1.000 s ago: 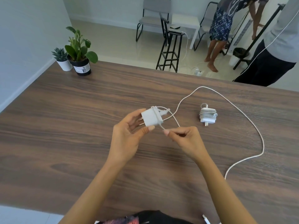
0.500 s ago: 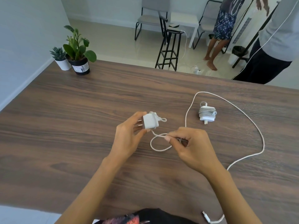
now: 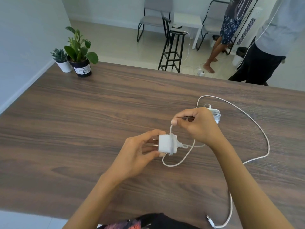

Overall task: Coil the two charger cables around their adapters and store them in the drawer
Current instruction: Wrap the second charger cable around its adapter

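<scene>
Left hand (image 3: 137, 151): gripping the small white square plug adapter (image 3: 165, 145), held above the table
Right hand (image 3: 196, 124): pinching the white braided cable (image 3: 264, 138), leading it over the adapter
Risk: few wraps are holding so far — slack could be slipping off; the long tail is trailing past the adapter toward the near edge and could be snagging
Second charger (image 3: 216, 115): already coiled, lying just behind the adapter
Table (image 3: 82, 129): dark wood-grain top, two potted plants (image 3: 77, 52) sitting far left of the adapter
Room: chairs, a black stool and two people standing beyond — no drawer is showing

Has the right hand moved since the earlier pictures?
Yes. The right hand moved away from the person, toward the coiled charger, and now partly covers it.
</scene>
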Tool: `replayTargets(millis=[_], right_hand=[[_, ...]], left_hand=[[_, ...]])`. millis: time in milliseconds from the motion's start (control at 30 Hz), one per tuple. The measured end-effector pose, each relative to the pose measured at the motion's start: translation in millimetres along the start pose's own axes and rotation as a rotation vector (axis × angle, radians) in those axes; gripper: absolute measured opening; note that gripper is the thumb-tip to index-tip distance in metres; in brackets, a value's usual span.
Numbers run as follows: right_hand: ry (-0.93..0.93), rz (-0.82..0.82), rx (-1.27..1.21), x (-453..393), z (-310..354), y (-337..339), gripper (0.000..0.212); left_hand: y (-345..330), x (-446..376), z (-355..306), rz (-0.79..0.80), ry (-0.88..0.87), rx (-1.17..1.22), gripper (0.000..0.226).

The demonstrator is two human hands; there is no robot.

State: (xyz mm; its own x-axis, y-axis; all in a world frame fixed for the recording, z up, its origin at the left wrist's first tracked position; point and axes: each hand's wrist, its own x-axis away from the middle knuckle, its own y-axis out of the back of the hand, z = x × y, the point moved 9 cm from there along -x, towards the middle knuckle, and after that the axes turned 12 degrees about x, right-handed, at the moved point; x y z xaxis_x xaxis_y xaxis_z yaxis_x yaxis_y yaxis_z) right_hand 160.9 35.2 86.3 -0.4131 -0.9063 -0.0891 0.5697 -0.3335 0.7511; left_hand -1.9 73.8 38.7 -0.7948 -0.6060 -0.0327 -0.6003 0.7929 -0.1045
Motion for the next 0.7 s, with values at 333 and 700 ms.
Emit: replayTargets(millis=[333,700], right_hand=[[-0.257,0.008,-0.354,17.0,-59.5,-50.7,0.012],[-0.053,0.099,-0.214,70.6,3.9,-46.5,0.003]], left_hand=[[16.7,-2.1,-56.2,-0.184,-0.163,0.266,0.054],[54.4,-24.4,-47.4,-0.417,-0.197,-0.189,0.059]])
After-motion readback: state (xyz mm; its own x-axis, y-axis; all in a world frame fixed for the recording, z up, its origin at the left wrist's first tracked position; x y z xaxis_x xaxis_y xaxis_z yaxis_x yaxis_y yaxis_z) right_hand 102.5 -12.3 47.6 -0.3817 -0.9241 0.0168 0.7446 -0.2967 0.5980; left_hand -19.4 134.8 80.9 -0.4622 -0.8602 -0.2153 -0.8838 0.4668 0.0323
